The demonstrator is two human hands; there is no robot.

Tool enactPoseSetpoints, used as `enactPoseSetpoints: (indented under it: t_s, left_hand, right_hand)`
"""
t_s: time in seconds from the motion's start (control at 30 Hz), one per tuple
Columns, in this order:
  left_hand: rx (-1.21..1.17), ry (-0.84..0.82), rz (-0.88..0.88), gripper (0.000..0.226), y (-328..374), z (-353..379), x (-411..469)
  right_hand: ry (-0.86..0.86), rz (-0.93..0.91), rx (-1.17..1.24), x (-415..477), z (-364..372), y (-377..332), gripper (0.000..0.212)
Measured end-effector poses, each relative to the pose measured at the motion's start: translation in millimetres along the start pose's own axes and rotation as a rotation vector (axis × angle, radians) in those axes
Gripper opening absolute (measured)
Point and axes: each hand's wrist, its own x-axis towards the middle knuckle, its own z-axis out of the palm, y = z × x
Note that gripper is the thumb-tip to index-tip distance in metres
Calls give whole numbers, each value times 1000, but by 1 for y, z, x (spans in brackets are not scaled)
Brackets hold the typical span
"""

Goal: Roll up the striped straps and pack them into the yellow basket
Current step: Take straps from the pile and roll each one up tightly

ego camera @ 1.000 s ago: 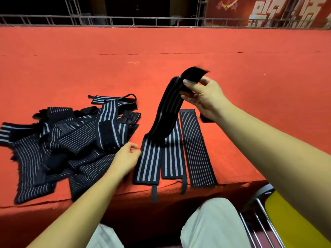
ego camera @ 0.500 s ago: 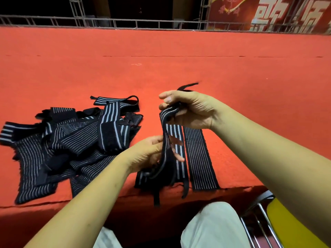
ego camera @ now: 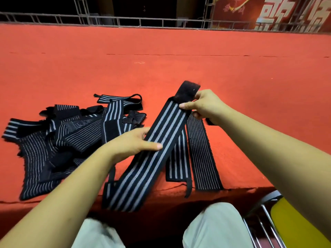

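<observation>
At the left of the frame a loose heap of striped straps (ego camera: 59, 140) lies tangled on the red carpeted stage (ego camera: 161, 51), dark bands with pale lines overlapping every which way. Just right of it, near the centre, your left hand (ego camera: 131, 143) holds the long strap (ego camera: 152, 154) about midway along: the grip is closed on it, thumb on top across the stripes and fingers underneath. That strap runs on a slant from lower left, where its end reaches past the stage's front edge, up to the right. There your right hand (ego camera: 207, 104) pinches it just below the black patch (ego camera: 188, 90) at its upper end, so this grip is closed on it too. Under and right of the held strap, two flat straps (ego camera: 202, 158) lie side by side on the stage, pointing toward you. In the bottom right corner a part of the yellow basket (ego camera: 295, 228) shows beside metal rods, well apart from the straps.
</observation>
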Motion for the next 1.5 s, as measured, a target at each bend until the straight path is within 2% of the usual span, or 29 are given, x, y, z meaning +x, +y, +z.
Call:
enactPoseSetpoints:
  t_s: [0.07, 0.13, 0.2, 0.33, 0.47, 0.63, 0.73, 0.83, 0.9, 1.03, 1.1, 1.17, 1.27, 1.37, 1.5]
  left_hand:
    - [81, -131, -208, 21, -15, -9, -3]
    - [71, -111, -319, 19, -35, -9, -4]
    - [-25, -18, -355, 37, -53, -10, -3]
    - [-235, 155, -379, 15, -63, -6, 5]
    - [-471, 204, -363, 21, -67, -5, 16]
    - [-185, 334, -271, 13, -77, -6, 42]
    - [-65, 340, -282, 16, -82, -13, 53]
    - [-96, 340, -286, 25, -80, -11, 56]
    - [-66, 369, -282, 20, -77, -8, 57]
    - [-74, 389, -270, 28, -72, -6, 57]
    - [-64, 381, -287, 29, -68, -8, 56]
    - [-72, 382, -280, 30, -66, -8, 54]
    - [-74, 370, -285, 32, -57, -5, 48]
    - [-102, 384, -283, 37, -54, -1, 43]
    - [-221, 398, -315, 33, -53, 0, 37]
  right_hand:
    - [67, 16, 86, 12, 3, 1, 13]
    - [121, 57, 188, 24, 8, 7, 10]
    - [146, 70, 270, 35, 18, 17, 11]
    - [218, -21, 311, 59, 43, 33, 15]
    - [253, -67, 215, 88, 69, 41, 13]
    - [253, -30, 90, 136, 85, 60, 31]
    - [241, 15, -23, 170, 95, 78, 30]
    - [231, 67, -103, 201, 104, 91, 28]
    - [249, 79, -145, 218, 109, 99, 28]
    - [238, 88, -203, 231, 121, 121, 1]
    - [245, 60, -263, 226, 123, 124, 28]
    - [208, -25, -381, 209, 122, 115, 44]
    - [41, -100, -538, 169, 120, 105, 45]
    - [-128, -73, -755, 115, 120, 103, 43]
    - [-283, -33, -849, 60, 121, 105, 56]
